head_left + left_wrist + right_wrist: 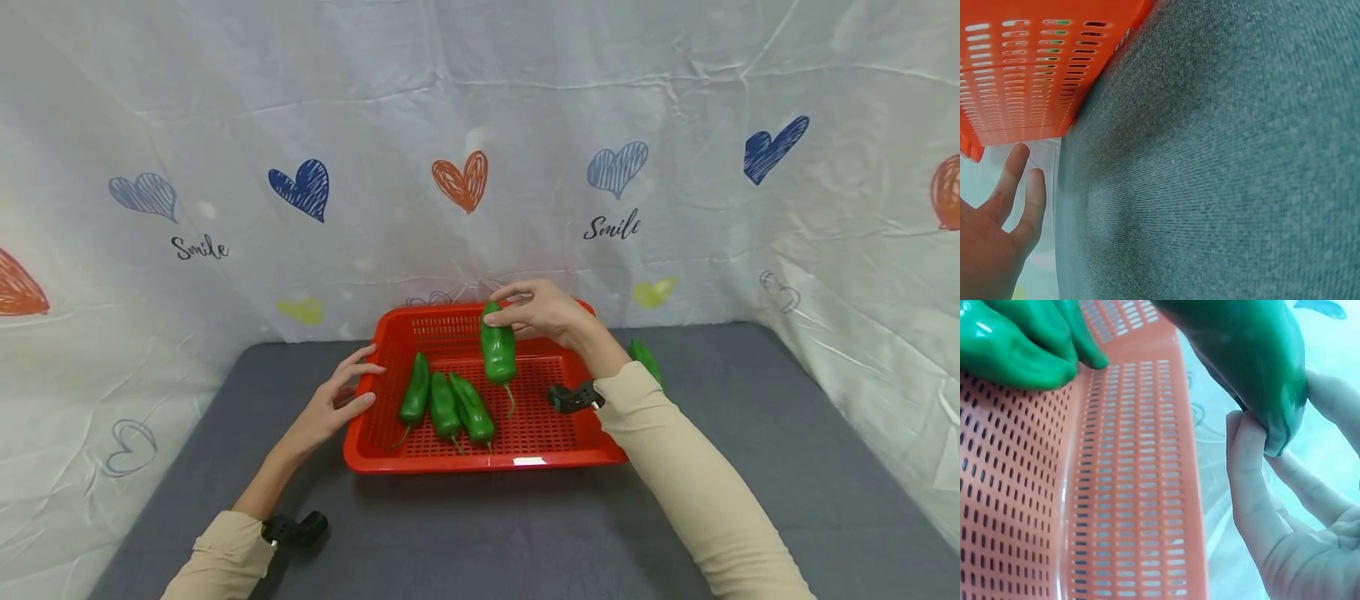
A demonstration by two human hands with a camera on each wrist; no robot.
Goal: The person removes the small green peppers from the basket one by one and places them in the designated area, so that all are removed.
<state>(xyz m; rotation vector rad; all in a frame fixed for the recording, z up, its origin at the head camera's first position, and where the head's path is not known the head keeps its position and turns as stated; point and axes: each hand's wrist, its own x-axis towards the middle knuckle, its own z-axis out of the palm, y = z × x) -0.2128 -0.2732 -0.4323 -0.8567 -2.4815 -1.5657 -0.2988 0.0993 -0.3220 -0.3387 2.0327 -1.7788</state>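
My right hand [543,312] pinches a green pepper [498,346] by its tip between thumb and fingers. It hangs stem down above the red basket [480,462]. Close up in the right wrist view, the held pepper [1254,356] fills the top, with the thumb and fingers around its end. Three more green peppers [444,407] lie side by side on the left of the basket's floor, stems toward me. At the basket's left rim, my left hand [337,400] rests with its fingers spread and fairly straight; the left wrist view shows that hand [997,231] beside the slotted wall.
On the grey tablecloth [480,533], right of the basket, another green pepper [645,360] lies partly hidden behind my right sleeve. A white curtain [525,100] printed with hearts hangs directly behind the basket. Each wrist wears a black strap [296,529].
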